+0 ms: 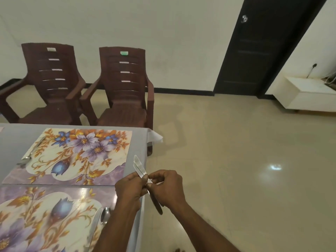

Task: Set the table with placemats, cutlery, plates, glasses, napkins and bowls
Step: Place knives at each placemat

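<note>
Gripping a bunch of table knives (139, 168) together, the left hand (130, 188) and right hand (168, 186) meet over the grey tabletop's (138, 146) right edge. Two floral placemats (76, 155) lie there with cutlery. Two brown plastic chairs (123, 88) stand behind on glossy beige floor (236, 160).

Two placemats (76, 157) (45, 219) are lying side by side on the table (138, 142); chairs (125, 88) are standing behind; seemingly a spoon (105, 214) is resting on the nearer.
</note>
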